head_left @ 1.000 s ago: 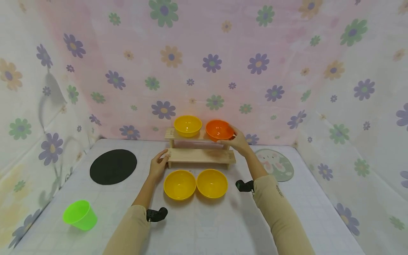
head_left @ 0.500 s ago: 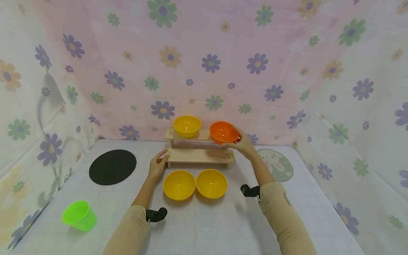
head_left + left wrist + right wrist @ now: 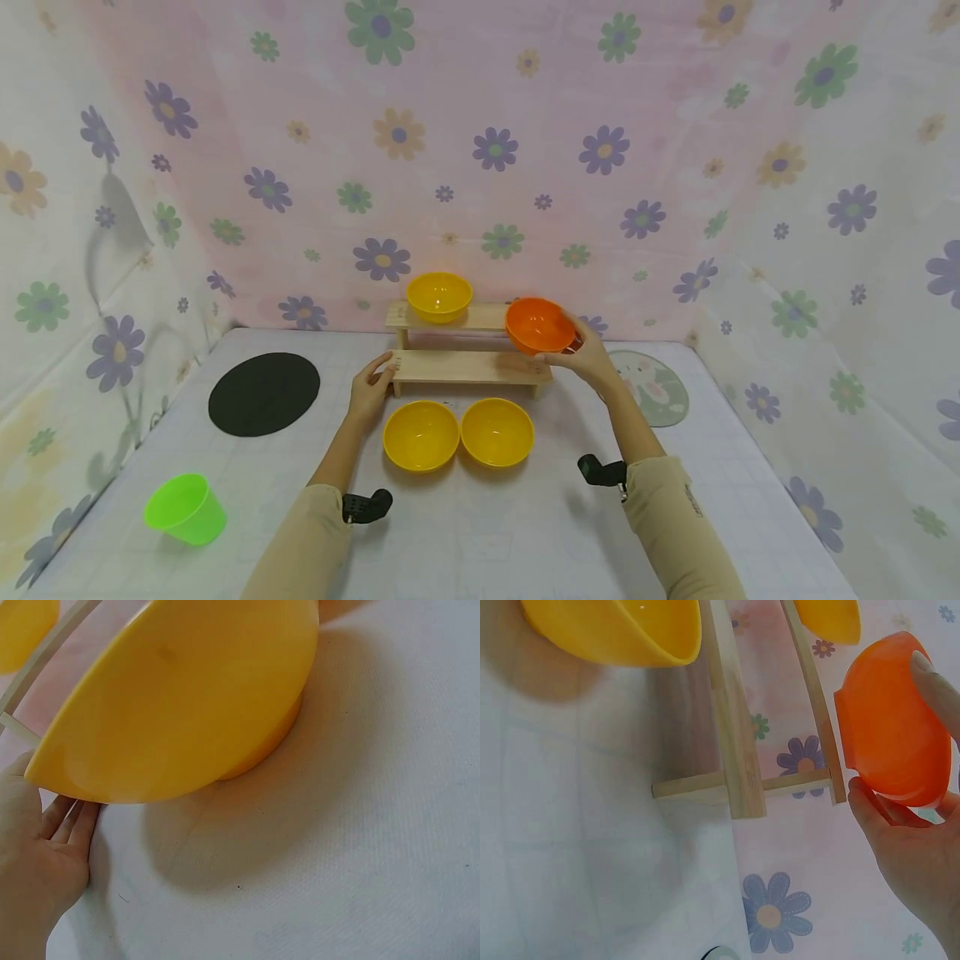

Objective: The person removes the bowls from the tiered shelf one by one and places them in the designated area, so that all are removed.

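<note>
Right hand [image 3: 591,361] pinching the glossy, round orange bowl [image 3: 538,325] near the wooden rack [image 3: 457,367]'s upper right corner, left hand [image 3: 368,393] gripping its left edge, I see the bowl's raised foot only in my right wrist view.

Two bowls [image 3: 422,436] before a rack [image 3: 465,367], another bowl [image 3: 439,298] on top, cup [image 3: 186,509] front left

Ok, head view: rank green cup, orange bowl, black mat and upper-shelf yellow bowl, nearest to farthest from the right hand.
1. Orange bowl, in the right hand.
2. Yellow bowl, left part of the upper shelf.
3. Black mat, farther left.
4. Green cup, front left.
</note>
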Action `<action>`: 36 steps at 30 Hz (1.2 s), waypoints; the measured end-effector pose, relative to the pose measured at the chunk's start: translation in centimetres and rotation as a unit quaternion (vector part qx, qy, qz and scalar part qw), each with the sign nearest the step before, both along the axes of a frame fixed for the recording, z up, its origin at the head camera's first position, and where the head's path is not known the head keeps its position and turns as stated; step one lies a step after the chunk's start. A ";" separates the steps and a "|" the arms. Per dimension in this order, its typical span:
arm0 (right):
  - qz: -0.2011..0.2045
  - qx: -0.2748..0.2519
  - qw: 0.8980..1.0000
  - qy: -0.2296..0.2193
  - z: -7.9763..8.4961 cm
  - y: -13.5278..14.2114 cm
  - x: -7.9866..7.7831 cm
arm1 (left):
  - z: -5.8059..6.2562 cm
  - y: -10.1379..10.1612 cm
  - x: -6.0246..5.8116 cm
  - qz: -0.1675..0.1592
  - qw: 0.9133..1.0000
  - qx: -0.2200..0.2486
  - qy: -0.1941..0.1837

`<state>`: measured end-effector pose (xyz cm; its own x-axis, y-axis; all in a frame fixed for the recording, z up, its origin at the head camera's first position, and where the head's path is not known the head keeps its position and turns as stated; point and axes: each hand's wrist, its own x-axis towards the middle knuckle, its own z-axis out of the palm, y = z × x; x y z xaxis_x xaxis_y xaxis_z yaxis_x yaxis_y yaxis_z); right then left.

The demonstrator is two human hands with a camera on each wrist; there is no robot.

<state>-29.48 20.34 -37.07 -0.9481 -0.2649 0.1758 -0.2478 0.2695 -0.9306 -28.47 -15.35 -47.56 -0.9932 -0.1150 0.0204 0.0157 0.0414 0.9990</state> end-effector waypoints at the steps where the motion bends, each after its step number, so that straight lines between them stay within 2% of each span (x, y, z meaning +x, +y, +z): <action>1: 0.000 0.002 1.000 0.000 0.0 0.1 0.2 | -0.1 0.0 0.0 0.003 1.000 0.000 0.000; 6: -0.006 0.016 1.000 -0.005 -0.2 0.4 1.0 | -1.8 -0.3 -0.9 0.014 1.000 -0.012 0.003; 18: -0.013 0.031 0.999 0.005 -1.2 1.5 2.7 | -2.0 -0.3 -1.1 0.018 1.000 -0.011 0.007; 25: -0.025 0.033 0.999 -0.001 -4.3 3.1 1.9 | -2.1 -0.3 -1.2 0.020 1.000 -0.009 0.007; 36: -0.048 0.050 0.998 0.006 -6.1 4.0 3.4 | -1.8 -0.2 -1.0 0.016 1.000 -0.012 0.006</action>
<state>-26.11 24.37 -43.21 -0.9679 -0.1900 0.1644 -0.2275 0.3846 -0.8946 -29.45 -15.57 -49.32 -0.9886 -0.1464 0.0349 0.0253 0.0666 0.9975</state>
